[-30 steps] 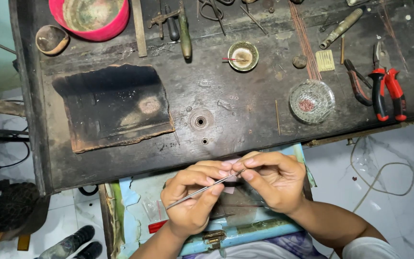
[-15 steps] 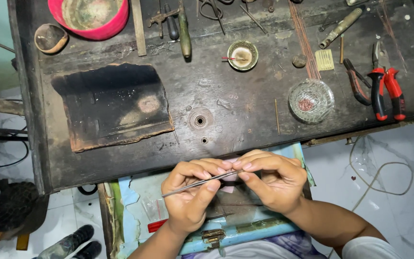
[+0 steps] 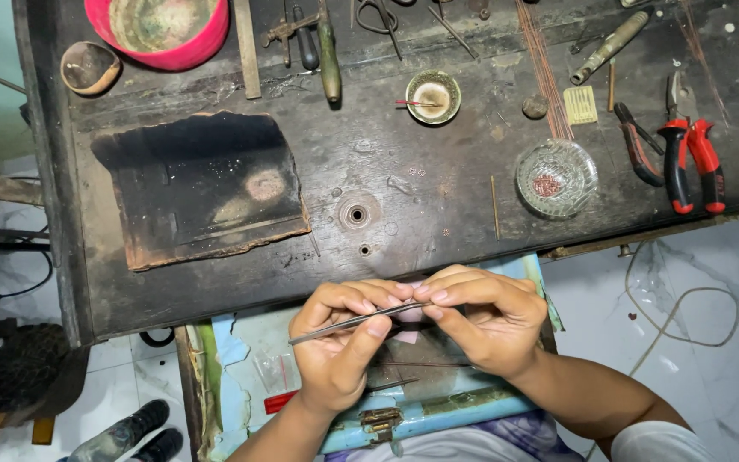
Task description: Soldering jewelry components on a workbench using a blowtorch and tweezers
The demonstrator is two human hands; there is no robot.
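My left hand [image 3: 339, 346] and my right hand [image 3: 481, 318] meet just below the near edge of a dark, worn workbench [image 3: 421, 162]. Between them they pinch a thin metal tool [image 3: 335, 322] like tweezers or a rod, which slants down to the left. The fingertips of both hands close on its right end, where a small pale piece is barely visible. Both hands hover over an open light-blue box [image 3: 404, 419] with a brass latch on my lap.
On the bench lie a charred block [image 3: 203, 188], a pink bowl [image 3: 164, 30], a small brass dish [image 3: 434, 96], a glass dish [image 3: 556, 178], red-handled pliers [image 3: 693, 150], several hand tools and copper wires [image 3: 545, 68]. A small hole [image 3: 357, 214] marks the bench's middle.
The hands have shifted slightly and the thin tool now lies more level, its left tip raised from where it pointed a second ago.
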